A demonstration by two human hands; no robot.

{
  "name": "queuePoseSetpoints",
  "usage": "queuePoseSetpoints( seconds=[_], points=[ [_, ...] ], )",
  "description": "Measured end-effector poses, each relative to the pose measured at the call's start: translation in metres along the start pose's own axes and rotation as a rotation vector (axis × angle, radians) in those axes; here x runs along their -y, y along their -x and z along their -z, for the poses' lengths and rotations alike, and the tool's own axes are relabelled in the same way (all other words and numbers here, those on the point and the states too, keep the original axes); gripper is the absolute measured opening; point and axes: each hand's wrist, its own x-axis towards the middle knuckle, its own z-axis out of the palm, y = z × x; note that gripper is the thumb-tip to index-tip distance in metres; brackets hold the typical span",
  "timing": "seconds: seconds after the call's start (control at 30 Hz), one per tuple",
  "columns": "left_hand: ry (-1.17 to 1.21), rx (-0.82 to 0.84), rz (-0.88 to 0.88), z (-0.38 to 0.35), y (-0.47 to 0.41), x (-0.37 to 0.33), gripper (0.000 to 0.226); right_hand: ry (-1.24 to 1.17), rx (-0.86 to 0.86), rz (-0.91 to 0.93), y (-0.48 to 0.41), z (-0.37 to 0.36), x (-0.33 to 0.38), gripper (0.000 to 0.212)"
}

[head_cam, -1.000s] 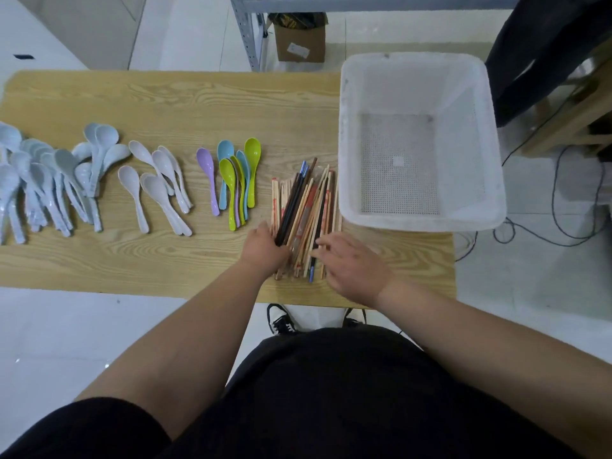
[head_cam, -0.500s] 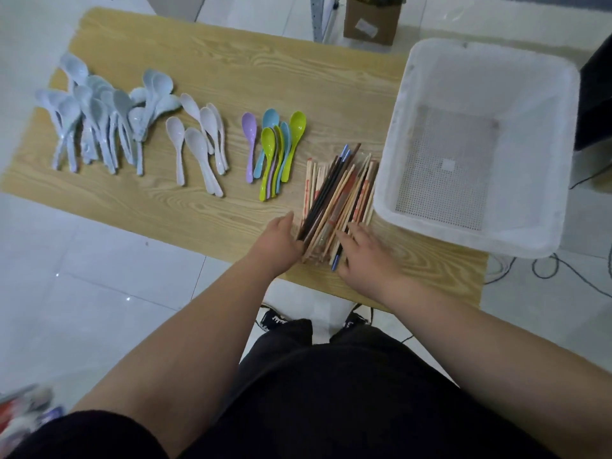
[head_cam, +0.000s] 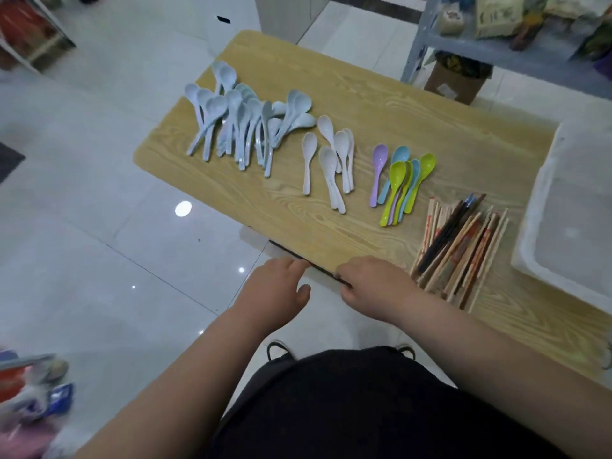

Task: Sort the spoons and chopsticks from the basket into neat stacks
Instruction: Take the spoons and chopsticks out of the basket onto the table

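Note:
Wooden and dark chopsticks (head_cam: 460, 250) lie in one bundle on the wooden table (head_cam: 414, 114), next to the white basket (head_cam: 536, 226) at the right. Coloured spoons (head_cam: 402, 183), a few white spoons (head_cam: 334, 160) and a pile of pale blue spoons (head_cam: 245, 127) lie in separate groups to the left. My left hand (head_cam: 275, 293) hovers at the table's near edge, fingers straight and touching it. My right hand (head_cam: 374, 286) rests on the edge just left of the chopsticks, fingers loosely curled. Neither hand holds anything I can see. A dark strip runs along the edge between them.
A metal shelf (head_cam: 463, 38) with packets stands behind the table, a cardboard box (head_cam: 457, 81) under it. Tiled floor lies to the left. Blurred packets (head_cam: 29, 392) sit at the lower left.
Both hands have left the sides of the chopstick bundle and moved left to the table's near edge. The camera has swung left, so the basket is now mostly out of frame.

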Motion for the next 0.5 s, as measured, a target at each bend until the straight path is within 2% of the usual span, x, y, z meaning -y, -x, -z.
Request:
queuePoseSetpoints(
  seconds=[0.23, 0.5],
  points=[
    [0.012, -0.027, 0.046, 0.032, 0.026, 0.126, 0.044, 0.075, 0.013, 0.063, -0.059, 0.014, 0.117, 0.045],
    [0.002, -0.031, -0.001, 0.068, -0.014, 0.189, 0.044, 0.081, -0.03, 0.064, -0.13, 0.049, 0.15, 0.043]
  ],
)
